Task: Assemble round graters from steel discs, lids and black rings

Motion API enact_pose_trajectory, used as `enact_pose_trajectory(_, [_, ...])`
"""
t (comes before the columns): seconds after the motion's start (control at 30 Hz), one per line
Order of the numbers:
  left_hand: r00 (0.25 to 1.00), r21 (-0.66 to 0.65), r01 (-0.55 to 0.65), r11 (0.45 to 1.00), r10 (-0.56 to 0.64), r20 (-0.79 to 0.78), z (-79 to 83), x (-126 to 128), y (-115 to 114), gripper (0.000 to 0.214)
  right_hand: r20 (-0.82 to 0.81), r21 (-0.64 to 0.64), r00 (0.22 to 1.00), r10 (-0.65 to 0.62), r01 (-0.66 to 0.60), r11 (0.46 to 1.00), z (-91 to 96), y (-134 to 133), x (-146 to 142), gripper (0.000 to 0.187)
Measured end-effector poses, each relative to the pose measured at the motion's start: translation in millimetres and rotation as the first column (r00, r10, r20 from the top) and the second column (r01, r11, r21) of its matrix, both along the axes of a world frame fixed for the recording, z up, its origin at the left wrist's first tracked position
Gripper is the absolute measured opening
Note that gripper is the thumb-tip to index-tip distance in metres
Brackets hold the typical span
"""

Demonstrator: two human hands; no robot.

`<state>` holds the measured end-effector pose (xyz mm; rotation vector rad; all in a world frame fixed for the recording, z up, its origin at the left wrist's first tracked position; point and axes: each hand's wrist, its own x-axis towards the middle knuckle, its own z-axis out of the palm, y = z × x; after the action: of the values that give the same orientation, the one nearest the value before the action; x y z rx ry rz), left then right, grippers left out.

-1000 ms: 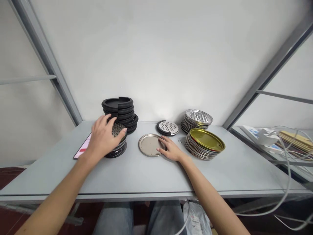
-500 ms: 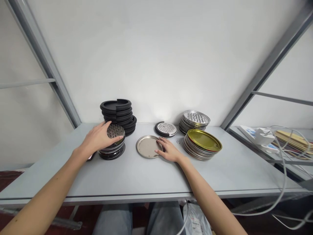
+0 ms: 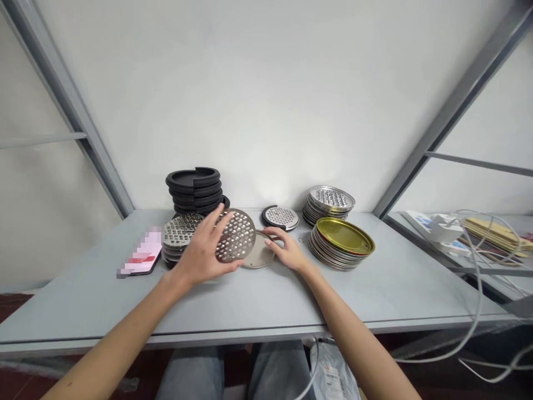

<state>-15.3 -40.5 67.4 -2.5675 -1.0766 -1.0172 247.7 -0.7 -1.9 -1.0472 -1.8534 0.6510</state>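
My left hand [image 3: 202, 253] grips a round metal grater disc [image 3: 237, 236] full of raised holes, tilted up with its face toward me. The disc partly covers a shallow round metal lid [image 3: 259, 256] on the table. At that lid's right rim, the thumb and fingers of my right hand [image 3: 289, 251] are closed. Left of my left hand, more grater discs [image 3: 179, 230] are stacked. Behind them rises a pile of black rings [image 3: 194, 186], each with a step in its rim.
A grater disc in a black ring [image 3: 281, 218] lies at the back. On the right stand a stack of graters [image 3: 332, 199] and a stack of lids topped by a gold one [image 3: 345, 236]. A phone [image 3: 145, 253] lies left. Cables [image 3: 478, 300] hang at the right.
My left hand has lifted a grater disc off the left stack and carried it right, over the metal lid. The phone is now uncovered. My right hand has closed at the lid's rim.
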Motion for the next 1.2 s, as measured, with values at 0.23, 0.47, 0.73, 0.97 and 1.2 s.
enact_pose_trajectory(0.23, [0.997,-0.134,0.063,0.989,-0.07,-0.044,-43.1,36.6,39.1,0.094,-0.425,-0.252,0.9,0.098,-0.221,0.942,6.3,-1.5,-5.4,0.036])
enact_pose_trajectory(0.47, [0.99,-0.102,0.13,0.986,-0.124,0.063,-46.4,35.2,38.2,0.098,-0.493,-0.326,0.863,-0.114,-0.061,0.943,3.4,7.0,-2.2,0.037])
enact_pose_trajectory(0.73, [0.999,-0.418,0.003,0.908,0.015,0.039,-66.2,24.7,36.5,0.082,-0.459,-0.316,0.805,-0.375,0.247,0.916,-6.5,20.0,17.4,0.05])
enact_pose_trajectory(0.97, [1.0,-0.535,0.026,0.844,-0.016,0.022,-68.2,22.7,36.1,0.082,-0.298,-0.245,0.913,-0.277,0.207,0.947,-15.7,21.6,14.1,0.046])
enact_pose_trajectory(1.2, [0.996,-0.52,0.049,0.853,-0.079,-0.035,-65.6,18.0,38.4,0.088,-0.101,-0.187,0.965,-0.241,0.22,0.958,-17.3,18.7,12.5,0.04])
